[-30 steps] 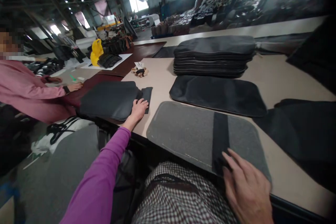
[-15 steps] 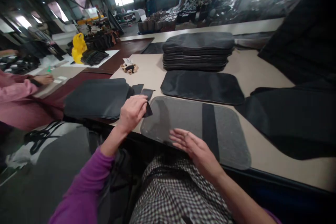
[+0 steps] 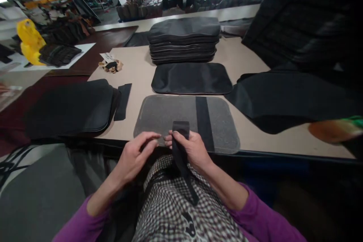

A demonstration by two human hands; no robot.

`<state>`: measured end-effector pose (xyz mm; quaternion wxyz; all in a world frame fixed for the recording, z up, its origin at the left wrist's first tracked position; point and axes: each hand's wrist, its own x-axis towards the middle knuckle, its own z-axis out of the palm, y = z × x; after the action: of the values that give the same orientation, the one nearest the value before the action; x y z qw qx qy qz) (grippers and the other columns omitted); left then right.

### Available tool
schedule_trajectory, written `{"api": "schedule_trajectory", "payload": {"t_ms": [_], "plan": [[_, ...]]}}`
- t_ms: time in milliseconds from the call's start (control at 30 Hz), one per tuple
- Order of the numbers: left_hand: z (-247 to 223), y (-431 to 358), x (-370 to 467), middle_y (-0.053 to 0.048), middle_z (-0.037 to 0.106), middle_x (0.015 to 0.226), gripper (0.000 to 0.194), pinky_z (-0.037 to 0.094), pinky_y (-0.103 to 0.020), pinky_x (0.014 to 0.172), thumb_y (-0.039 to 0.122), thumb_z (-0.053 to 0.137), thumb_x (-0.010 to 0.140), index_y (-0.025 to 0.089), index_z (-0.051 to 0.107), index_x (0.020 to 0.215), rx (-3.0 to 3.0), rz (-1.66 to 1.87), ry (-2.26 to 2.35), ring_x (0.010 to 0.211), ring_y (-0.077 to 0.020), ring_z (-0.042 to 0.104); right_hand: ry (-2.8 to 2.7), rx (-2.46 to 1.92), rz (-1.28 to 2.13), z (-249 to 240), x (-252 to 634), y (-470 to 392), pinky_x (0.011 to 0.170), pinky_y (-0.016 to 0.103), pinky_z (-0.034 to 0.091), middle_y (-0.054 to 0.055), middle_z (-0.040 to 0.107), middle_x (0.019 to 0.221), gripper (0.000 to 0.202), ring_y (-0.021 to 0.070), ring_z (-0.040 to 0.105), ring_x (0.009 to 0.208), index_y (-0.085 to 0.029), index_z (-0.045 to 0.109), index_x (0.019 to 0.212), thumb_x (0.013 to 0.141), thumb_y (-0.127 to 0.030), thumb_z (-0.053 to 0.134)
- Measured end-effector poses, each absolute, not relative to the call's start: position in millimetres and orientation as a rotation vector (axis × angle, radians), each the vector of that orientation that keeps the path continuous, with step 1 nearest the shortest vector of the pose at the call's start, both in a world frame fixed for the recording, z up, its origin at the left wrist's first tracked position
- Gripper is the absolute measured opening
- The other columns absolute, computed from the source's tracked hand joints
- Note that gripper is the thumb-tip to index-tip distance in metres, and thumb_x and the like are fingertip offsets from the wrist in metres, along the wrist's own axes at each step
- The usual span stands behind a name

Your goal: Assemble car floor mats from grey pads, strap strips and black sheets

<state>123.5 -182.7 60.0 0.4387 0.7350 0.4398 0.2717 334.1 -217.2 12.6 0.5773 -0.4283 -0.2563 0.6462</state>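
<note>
My right hand (image 3: 195,149) is closed on a black strip (image 3: 180,126), its thumb pressing on the front. The strip's upper end folds over the fingers, and its tail hangs down over my checked apron (image 3: 181,196). My left hand (image 3: 138,155) is beside it, thumb and fingers apart with nothing between them. Beyond both hands a grey panel (image 3: 167,109) with rounded corners lies flat at the table edge. A black band (image 3: 204,121) crosses its right part. Another short black strip (image 3: 123,102) lies to the left, next to a pile of black panels (image 3: 76,106).
Behind the grey panel lies a black padded panel (image 3: 193,78), then a tall stack of black panels (image 3: 184,41). Black sheets (image 3: 283,98) cover the right side. A blurred orange-brown shape with green (image 3: 329,130) is at the right edge. Small scraps (image 3: 112,65) lie at back left.
The view has turned right. My left hand has come away from the strips at the left and let go of the black piece. My right hand now holds a black strip.
</note>
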Motion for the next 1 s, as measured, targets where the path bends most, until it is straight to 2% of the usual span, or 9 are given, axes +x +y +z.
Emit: {"api": "schedule_trajectory", "payload": {"t_ms": [200, 333, 533, 633, 700, 767, 833, 900, 1000], "plan": [[47, -161, 141, -0.005, 0.069, 0.086, 0.049, 0.051, -0.027, 0.069, 0.066, 0.064, 0.091, 0.019, 0.074, 0.097, 1.254, 0.436, 0.881, 0.074, -0.0151, 0.062, -0.817, -1.038, 1.549, 23, 321, -230, 0.075, 0.031, 0.06, 0.008, 0.078, 0.088, 0.036, 0.0175, 0.073, 0.074, -0.014, 0.076, 0.096, 0.083, -0.047, 0.083], [42, -158, 154, 0.002, 0.059, 0.074, 0.039, 0.04, -0.02, 0.056, 0.054, 0.082, 0.08, 0.019, 0.07, 0.092, 1.078, 0.572, 0.942, 0.059, -0.0075, 0.049, -0.789, -1.046, 1.65, 23, 312, -234, 0.066, 0.028, 0.058, 0.005, 0.075, 0.079, 0.04, 0.0162, 0.071, 0.067, -0.015, 0.072, 0.097, 0.083, -0.051, 0.081], [33, -113, 152, 0.008, 0.053, 0.064, 0.043, 0.031, -0.018, 0.047, 0.048, 0.09, 0.071, 0.021, 0.065, 0.094, 1.131, 0.7, 1.052, 0.05, -0.006, 0.045, -0.894, -1.147, 1.65, 9, 313, -234, 0.055, 0.026, 0.054, 0.002, 0.071, 0.083, 0.044, 0.0166, 0.07, 0.065, -0.019, 0.06, 0.115, 0.096, -0.059, 0.061], [26, -76, 148, 0.008, 0.052, 0.055, 0.041, 0.025, -0.018, 0.044, 0.055, 0.081, 0.08, 0.02, 0.063, 0.093, 1.281, 0.661, 1.077, 0.044, -0.0063, 0.041, -1.116, -1.245, 1.465, -2, 318, -232, 0.065, 0.032, 0.059, 0.005, 0.07, 0.092, 0.046, 0.0202, 0.072, 0.075, -0.021, 0.05, 0.137, 0.102, -0.051, 0.051], [21, -50, 148, 0.006, 0.054, 0.052, 0.04, 0.024, -0.019, 0.044, 0.059, 0.072, 0.087, 0.02, 0.063, 0.092, 1.392, 0.615, 1.101, 0.043, -0.0074, 0.041, -1.282, -1.299, 1.256, -8, 320, -230, 0.086, 0.039, 0.059, 0.01, 0.07, 0.108, 0.053, 0.0229, 0.072, 0.096, -0.021, 0.037, 0.152, 0.105, -0.042, 0.045], [15, -23, 151, 0.006, 0.053, 0.051, 0.038, 0.028, -0.02, 0.046, 0.058, 0.066, 0.09, 0.02, 0.064, 0.091, 1.521, 0.59, 1.134, 0.044, -0.0086, 0.042, -1.39, -1.352, 1.102, -12, 320, -227, 0.097, 0.042, 0.055, 0.012, 0.067, 0.115, 0.056, 0.0234, 0.069, 0.107, -0.019, 0.029, 0.157, 0.105, -0.037, 0.041], [9, 1, 156, 0.003, 0.059, 0.059, 0.033, 0.037, -0.022, 0.053, 0.053, 0.063, 0.093, 0.02, 0.068, 0.092, 1.718, 0.599, 1.162, 0.052, -0.0112, 0.05, -1.441, -1.418, 1.066, -12, 319, -223, 0.088, 0.039, 0.055, 0.007, 0.065, 0.1, 0.055, 0.0216, 0.069, 0.093, -0.018, 0.029, 0.156, 0.105, -0.034, 0.04], [3, 23, 163, -0.001, 0.069, 0.077, 0.026, 0.047, -0.026, 0.067, 0.045, 0.063, 0.093, 0.021, 0.072, 0.094, 1.969, 0.658, 1.173, 0.071, -0.0159, 0.062, -1.447, -1.443, 1.105, -10, 317, -218, 0.073, 0.032, 0.054, -0.001, 0.055, 0.082, 0.049, 0.0175, 0.064, 0.072, -0.018, 0.034, 0.151, 0.105, -0.033, 0.041], [-5, 46, 175, -0.005, 0.073, 0.1, 0.017, 0.05, -0.033, 0.089, 0.035, 0.063, 0.095, 0.022, 0.074, 0.098, 2.292, 0.713, 1.177, 0.097, -0.0211, 0.066, -1.369, -1.396, 1.237, -6, 315, -209, 0.062, 0.025, 0.049, -0.008, 0.042, 0.074, 0.037, 0.0123, 0.061, 0.056, -0.021, 0.039, 0.14, 0.106, -0.033, 0.04]]}}
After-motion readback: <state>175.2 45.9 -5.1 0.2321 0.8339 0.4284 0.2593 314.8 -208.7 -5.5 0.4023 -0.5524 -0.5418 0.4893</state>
